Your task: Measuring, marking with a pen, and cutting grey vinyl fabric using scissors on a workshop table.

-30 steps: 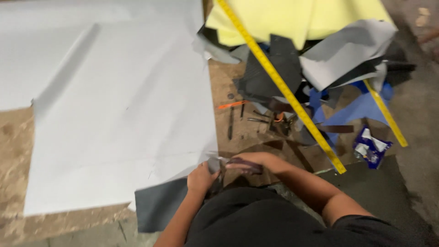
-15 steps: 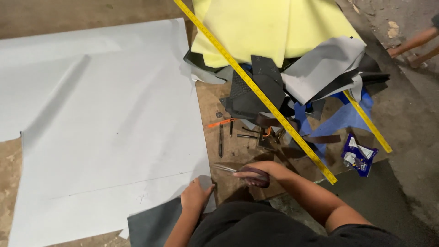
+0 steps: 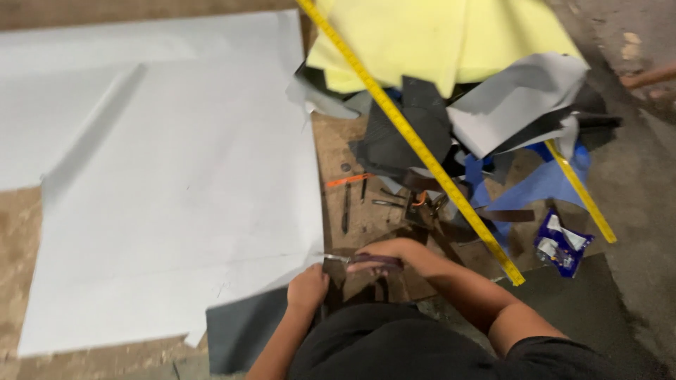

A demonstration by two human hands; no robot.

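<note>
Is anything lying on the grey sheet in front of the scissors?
Nothing visible. The right hand holds the scissors at the edge of the grey sheet, whose surface ahead looks bare. The left hand grips that edge. The pens lie off it.

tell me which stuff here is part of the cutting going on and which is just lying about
In use: scissors in the right hand; large grey sheet, its edge held by the left hand.

Lying about: yellow measuring stick, yellow foam, blue scraps, snack packet, orange pen.
</note>
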